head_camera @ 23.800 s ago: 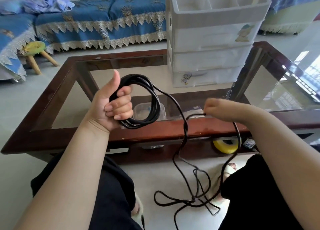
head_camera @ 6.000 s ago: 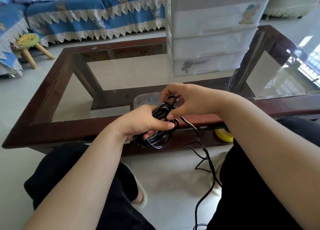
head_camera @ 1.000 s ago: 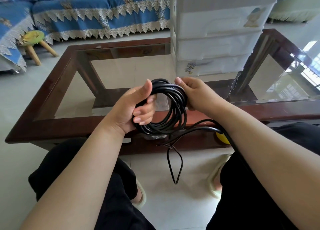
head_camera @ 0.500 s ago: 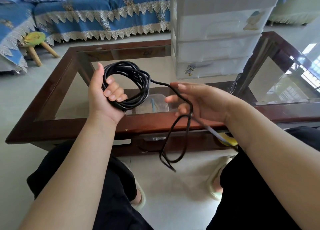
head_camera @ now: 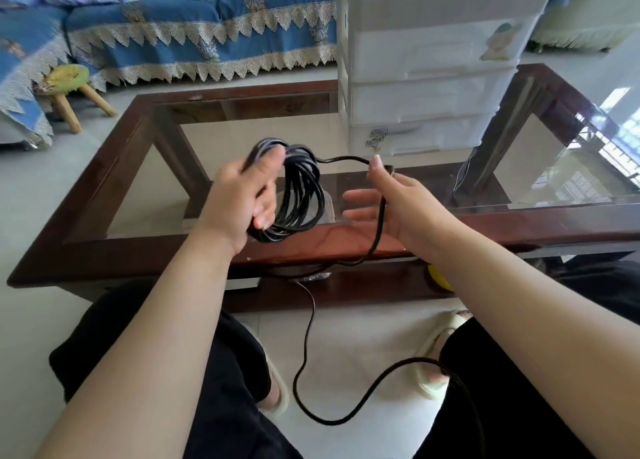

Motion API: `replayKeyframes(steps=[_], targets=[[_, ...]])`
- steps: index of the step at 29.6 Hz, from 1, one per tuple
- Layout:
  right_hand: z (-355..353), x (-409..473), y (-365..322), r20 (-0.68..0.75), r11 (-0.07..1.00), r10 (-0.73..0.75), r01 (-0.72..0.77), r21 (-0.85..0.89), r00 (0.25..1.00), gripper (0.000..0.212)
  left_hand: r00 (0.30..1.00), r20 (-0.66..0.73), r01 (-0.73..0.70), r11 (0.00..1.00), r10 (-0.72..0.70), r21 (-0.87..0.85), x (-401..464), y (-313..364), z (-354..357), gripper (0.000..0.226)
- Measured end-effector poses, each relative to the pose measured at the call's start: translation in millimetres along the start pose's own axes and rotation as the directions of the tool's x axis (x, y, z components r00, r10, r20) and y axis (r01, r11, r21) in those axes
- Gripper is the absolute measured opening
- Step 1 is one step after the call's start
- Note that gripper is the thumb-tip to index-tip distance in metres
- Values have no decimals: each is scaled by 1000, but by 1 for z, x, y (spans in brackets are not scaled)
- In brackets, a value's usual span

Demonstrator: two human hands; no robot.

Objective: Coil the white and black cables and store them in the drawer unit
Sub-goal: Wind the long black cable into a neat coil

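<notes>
Left hand (head_camera: 242,199) grips the coiled black cable (head_camera: 299,195) at frame centre — right hand (head_camera: 391,206), fingers spread wide, guides the loose strand, drawer unit (head_camera: 429,64) above on the counter (head_camera: 138,251).

Since half a second ago the black cable (head_camera: 300,195) coil dropped lower, tail trailing longer.

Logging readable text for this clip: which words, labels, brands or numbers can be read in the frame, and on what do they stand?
None can be read.
Drawer unit: two cartoon stickers, pictures only, no lettering visible.
Black cable: no print visible.
Table: no label visible.
</notes>
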State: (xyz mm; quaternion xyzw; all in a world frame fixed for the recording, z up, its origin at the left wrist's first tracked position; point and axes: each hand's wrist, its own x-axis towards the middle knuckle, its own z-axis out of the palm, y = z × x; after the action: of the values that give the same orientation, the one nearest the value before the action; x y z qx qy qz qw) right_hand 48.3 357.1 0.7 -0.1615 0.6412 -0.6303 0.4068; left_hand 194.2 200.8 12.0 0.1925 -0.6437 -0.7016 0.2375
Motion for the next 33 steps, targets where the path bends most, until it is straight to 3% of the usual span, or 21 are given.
replayKeyframes(steps=[3, 4, 6, 7, 8, 9, 10, 11, 12, 15, 17, 18, 21, 25, 33], targets=[[-3, 2, -1, -121, 996, 26, -15, 91, 992, 8, 995, 100, -30, 994, 19, 107, -3, 1, 7, 45], [-6, 4, -1, -179, 997, 33, -19, 76, 983, 9, 992, 126, -26, 994, 13, 105, -3, 2, 7, 47], [-16, 12, -7, -268, 999, -2, -9, -38, 963, 8, 984, 180, -25, 996, 9, 88, -4, 4, 4, 52], [-22, 15, -10, -306, 981, -71, 10, -195, 949, 22, 978, 207, -21, 997, 5, 76, -4, 5, 2, 55], [-30, 18, -12, -324, 888, -186, 17, -459, 927, 45, 972, 235, -12, 998, -4, 64, -5, 5, 1, 57], [-37, 20, -12, -283, 655, -329, 2, -756, 901, 63, 965, 261, 1, 998, -15, 56, -5, 5, 0, 58], [-41, 20, -10, -180, 344, -460, -12, -939, 870, 74, 957, 288, 16, 999, -29, 50, -6, 5, -1, 60], [-41, 19, -7, -45, 89, -534, 3, -996, 844, 79, 948, 315, 30, 999, -43, 43, -7, 4, 0, 60], [-39, 18, -5, 62, -60, -540, 35, -998, 839, 80, 939, 339, 44, 998, -53, 35, -7, 4, 0, 59], [-29, 20, 11, 271, -191, -417, 208, -959, 867, 63, 920, 386, 76, 997, -71, 1, -8, 3, 0, 59], [-22, 20, 20, 374, -146, -381, 344, -927, 846, 41, 910, 408, 92, 995, -74, -24, -8, 3, 0, 55], [-19, 18, 19, 370, -74, -371, 370, -926, 852, 34, 907, 416, 98, 994, -69, -49, -8, 3, -1, 52], [-16, 16, 10, 225, 165, -397, 311, -936, 890, 29, 921, 385, 120, 984, -61, -130, -5, 5, -5, 49], [-11, 13, 3, 24, 512, -469, 295, -807, 883, 31, 952, 298, 160, 942, -69, -294, -1, 4, -2, 45], [18, 20, 44, -128, 754, -338, 187, -630, 932, 31, 977, 0, 183, 835, -214, -518, 1, -10, 34, 47]])
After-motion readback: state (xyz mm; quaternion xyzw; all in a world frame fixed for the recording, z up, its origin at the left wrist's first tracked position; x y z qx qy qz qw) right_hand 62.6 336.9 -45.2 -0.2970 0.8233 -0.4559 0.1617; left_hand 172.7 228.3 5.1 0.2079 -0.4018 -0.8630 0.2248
